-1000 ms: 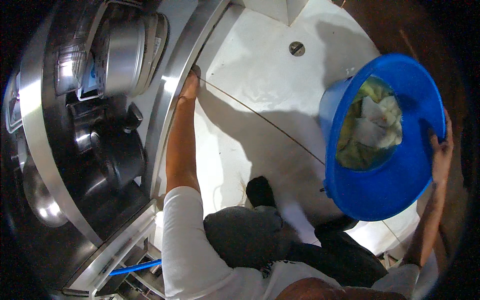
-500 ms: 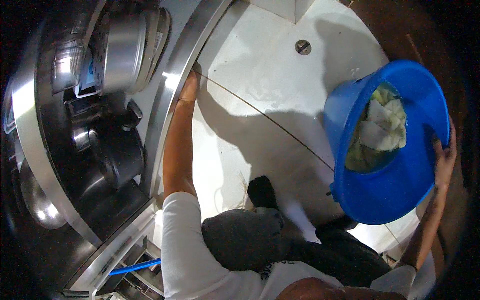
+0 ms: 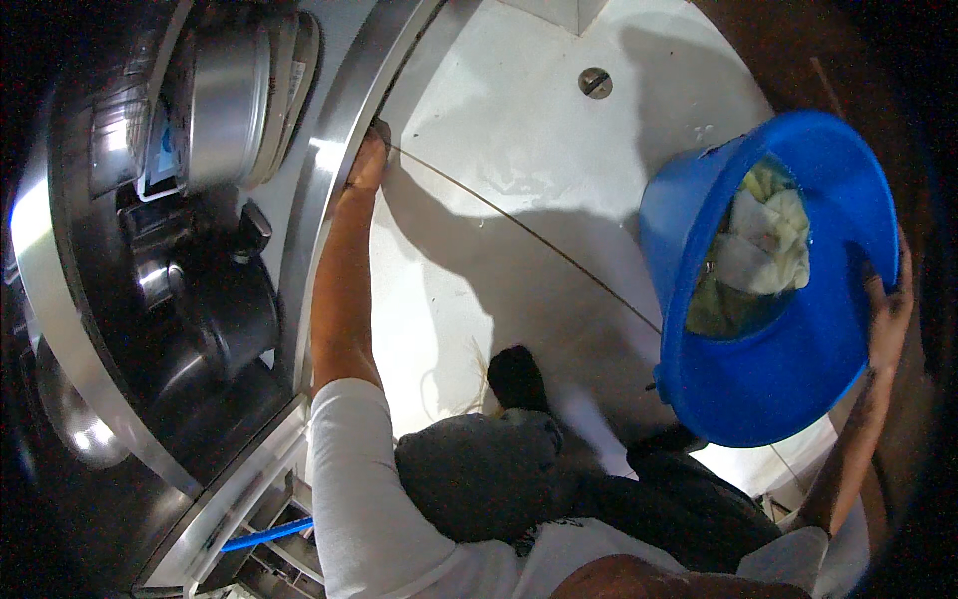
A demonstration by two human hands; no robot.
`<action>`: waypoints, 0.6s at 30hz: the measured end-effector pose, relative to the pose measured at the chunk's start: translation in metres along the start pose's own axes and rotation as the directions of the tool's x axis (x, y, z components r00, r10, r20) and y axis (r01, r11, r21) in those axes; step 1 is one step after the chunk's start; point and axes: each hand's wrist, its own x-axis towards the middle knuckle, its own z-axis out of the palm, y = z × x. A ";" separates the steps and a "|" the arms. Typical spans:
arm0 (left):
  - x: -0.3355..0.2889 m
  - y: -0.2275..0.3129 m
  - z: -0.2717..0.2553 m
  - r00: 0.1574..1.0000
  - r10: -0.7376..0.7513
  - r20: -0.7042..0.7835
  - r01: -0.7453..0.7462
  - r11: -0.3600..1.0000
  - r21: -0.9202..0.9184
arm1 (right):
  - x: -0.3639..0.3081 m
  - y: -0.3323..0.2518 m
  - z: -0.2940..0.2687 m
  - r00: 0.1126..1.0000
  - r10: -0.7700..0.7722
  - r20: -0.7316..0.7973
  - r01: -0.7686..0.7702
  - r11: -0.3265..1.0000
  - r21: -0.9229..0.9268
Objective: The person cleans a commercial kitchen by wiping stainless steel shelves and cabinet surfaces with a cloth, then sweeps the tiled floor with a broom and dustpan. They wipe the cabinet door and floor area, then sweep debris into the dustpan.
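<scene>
- The right hand, at the right of the frame, grips a bucket rim, thumb over the inner side and the rest of the hand outside.
- That blue bucket fills the right side of the frame, tipped so I can see well into it.
- Inside, toward its left, pale and greenish cloths lie bunched in water.
- The left hand, upper left of centre, is up against the steel counter edge; its fingers are hidden from me, so I can't tell whether it is gripping.
- Just past that edge, at the upper left, stand a silvery pot and, below it in the frame, a black pot.
- White floor spreads across the middle, with a round drain near the top.
- At the lower left runs a blue hose.
</scene>
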 end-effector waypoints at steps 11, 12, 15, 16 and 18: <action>-0.008 -0.047 0.057 0.970 0.166 -0.180 -0.001 0.738 0.675 | 0.004 0.004 0.000 0.998 -0.057 0.020 0.056 0.998 0.042; -0.006 -0.049 0.063 0.991 0.079 -0.111 0.027 0.681 0.731 | 0.004 0.003 0.001 0.998 -0.053 0.022 0.052 0.998 0.043; -0.003 -0.029 0.060 0.981 0.074 -0.177 -0.024 0.962 0.272 | 0.000 0.003 0.001 1.000 -0.005 0.004 0.005 1.000 0.017; 0.001 -0.061 0.073 0.981 -0.006 -0.195 0.028 0.994 0.109 | 0.005 0.004 0.000 1.000 -0.004 0.022 0.003 1.000 0.023; -0.004 -0.107 0.090 0.947 -0.087 -0.309 0.072 0.996 -0.060 | 0.013 0.015 0.002 0.998 0.018 0.060 -0.020 0.999 0.038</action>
